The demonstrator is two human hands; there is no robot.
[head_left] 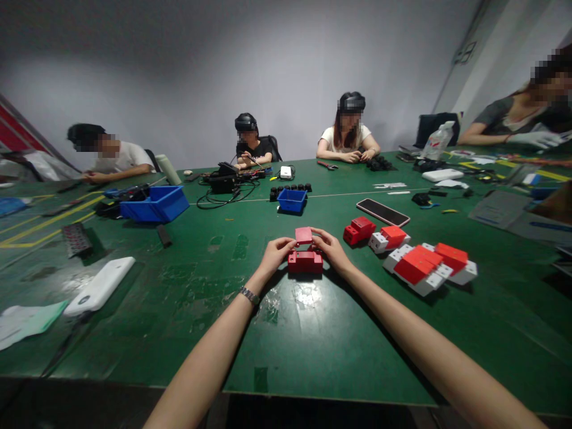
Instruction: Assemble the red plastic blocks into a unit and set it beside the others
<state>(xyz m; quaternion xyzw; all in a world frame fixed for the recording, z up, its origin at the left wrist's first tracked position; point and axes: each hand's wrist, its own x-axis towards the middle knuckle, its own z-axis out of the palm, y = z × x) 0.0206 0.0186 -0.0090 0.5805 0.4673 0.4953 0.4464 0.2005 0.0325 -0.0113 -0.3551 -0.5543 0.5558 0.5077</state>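
A small red plastic block is held between my two hands, just above a red stepped plastic housing on the green table. My left hand grips the block's left side with fingertips pinched; a metal watch band circles that wrist. On the block's other side are the fingers of my right hand, closed against its edge. Whether block and housing touch, I cannot tell. To the right lie another red housing and several red-and-white modules.
A phone lies beyond the modules. Ahead stand a small blue bin and several black parts. To the left are a larger blue bin and a white power bank with a cable. Several people sit around the table.
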